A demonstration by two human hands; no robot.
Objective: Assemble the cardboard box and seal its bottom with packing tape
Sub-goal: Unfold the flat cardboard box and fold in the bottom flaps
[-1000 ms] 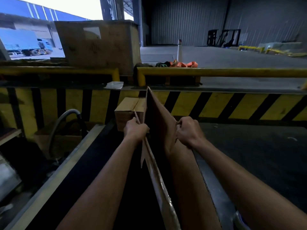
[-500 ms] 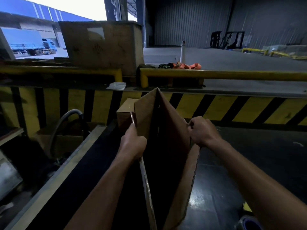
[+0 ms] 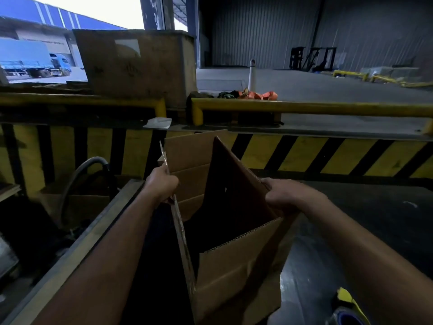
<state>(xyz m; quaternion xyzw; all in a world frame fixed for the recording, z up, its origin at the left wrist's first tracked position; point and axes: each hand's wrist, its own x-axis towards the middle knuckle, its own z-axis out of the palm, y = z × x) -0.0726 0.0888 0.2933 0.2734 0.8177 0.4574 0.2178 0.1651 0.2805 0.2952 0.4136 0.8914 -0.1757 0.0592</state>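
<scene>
The thin upper edge of one side panel is gripped by the left hand (image 3: 161,184), its fingers curled round the cardboard. The opposite panel's top edge is clasped by the right hand (image 3: 283,194), its fingers wrapped over it. Between them the cardboard box (image 3: 234,261) is held spread apart, just on the near side of the striped barrier (image 3: 304,153), its far flap rising against the barrier's yellow and black bands.

Towards the barrier's left stretch, a pale ledge (image 3: 93,231) is seen running close beside the left forearm, and a grey hose (image 3: 79,170) is arched against the barrier there. Below the barrier's right stretch, a broad dark worktop (image 3: 375,207) is left open. Farthest from the barrier, a blue-cored roll (image 3: 346,317) is seen at the near right corner.

The box is brown corrugated board, opened into a skewed tube with its top open and its flaps upright. Fluting is shown along the near flap's cut edge. The inside is in deep shadow, and its bottom cannot be seen.
</scene>
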